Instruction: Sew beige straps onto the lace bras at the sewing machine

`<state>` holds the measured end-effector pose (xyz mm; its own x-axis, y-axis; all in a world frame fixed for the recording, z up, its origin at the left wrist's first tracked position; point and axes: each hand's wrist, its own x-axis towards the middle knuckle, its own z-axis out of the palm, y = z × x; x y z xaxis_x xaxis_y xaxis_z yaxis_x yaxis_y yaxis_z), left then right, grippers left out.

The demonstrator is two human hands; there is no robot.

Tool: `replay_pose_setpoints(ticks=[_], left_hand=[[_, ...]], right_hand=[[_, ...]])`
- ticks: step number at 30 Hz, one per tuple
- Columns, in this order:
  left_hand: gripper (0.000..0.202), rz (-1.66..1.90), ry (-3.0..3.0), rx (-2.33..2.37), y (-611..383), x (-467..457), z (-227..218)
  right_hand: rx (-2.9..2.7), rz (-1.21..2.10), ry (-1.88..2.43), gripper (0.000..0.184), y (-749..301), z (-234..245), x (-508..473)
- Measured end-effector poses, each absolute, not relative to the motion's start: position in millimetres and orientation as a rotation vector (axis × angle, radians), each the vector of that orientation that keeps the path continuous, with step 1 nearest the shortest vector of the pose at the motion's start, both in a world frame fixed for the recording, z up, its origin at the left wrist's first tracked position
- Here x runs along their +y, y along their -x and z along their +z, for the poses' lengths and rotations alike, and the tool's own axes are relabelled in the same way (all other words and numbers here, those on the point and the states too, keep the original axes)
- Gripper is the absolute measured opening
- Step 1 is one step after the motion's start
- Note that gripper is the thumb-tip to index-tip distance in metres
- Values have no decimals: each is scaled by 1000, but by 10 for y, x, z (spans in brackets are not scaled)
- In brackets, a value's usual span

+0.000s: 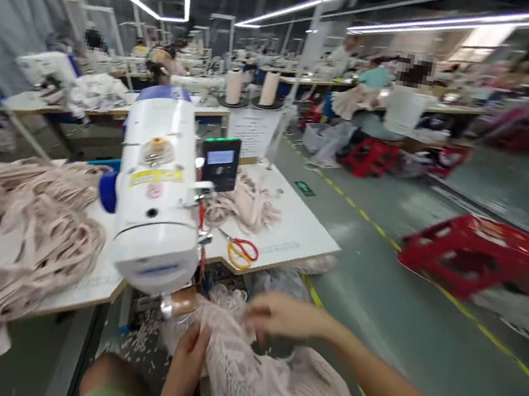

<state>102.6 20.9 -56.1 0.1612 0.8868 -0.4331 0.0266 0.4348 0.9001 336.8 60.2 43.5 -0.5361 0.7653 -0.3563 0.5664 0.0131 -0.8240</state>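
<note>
A pale pink lacy fabric piece (238,383) hangs in folds over my lap and spreads to the right. My left hand (189,358) pinches its edge between thumb and fingers, just below the narrow sewing arm (182,302) of the machine. Above the cloth, my right hand (278,315) is bent with its fingers pointing left, close to the fabric's upper edge. Motion smears those fingers, so whether they grip anything is unclear. The white sewing machine (159,187) stands directly in front, its head over the left part of the fabric.
Scissors (241,253) with red and yellow handles lie on the white tabletop (299,234), near pink strips (251,202). A large heap of pink pieces (32,220) covers the left table. Thread clippings litter the floor below. A red stool (468,252) stands right; people sit at machines beyond.
</note>
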Motion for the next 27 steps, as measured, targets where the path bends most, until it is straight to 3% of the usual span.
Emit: replay_pose_setpoints(ticks=[2,4,8,12,16,21,24,27], left_hand=[[52,711,-1143,1267,-1037,260,-555],[51,686,-1335,1249,-1046,236,-588],[53,752,-1460,1294,-1032,129,-727],[50,798,-1503,1286,-975,120,-766],[43,797,-1687,1335,-999,118,-513],[30,901,-2435,992,-925,272,-37],[30,962,-2612,1250,-733,394,89],[29,841,-2599,1649,-567,420,107]], right_hand=[[-1737,1004,1850,29,-3599,314,1096],[-1533,798,1978,34,-3772,230,1619],[-1302,666,2057,32,-3942,173,2380],[-1211,662,1911,28,-4018,179,2547],[-1161,791,1659,31,-3911,182,2224],[-1093,1194,1261,38,-3437,215,1368],[-955,1559,1008,49,-3136,253,930],[-909,1741,939,48,-2887,228,769]])
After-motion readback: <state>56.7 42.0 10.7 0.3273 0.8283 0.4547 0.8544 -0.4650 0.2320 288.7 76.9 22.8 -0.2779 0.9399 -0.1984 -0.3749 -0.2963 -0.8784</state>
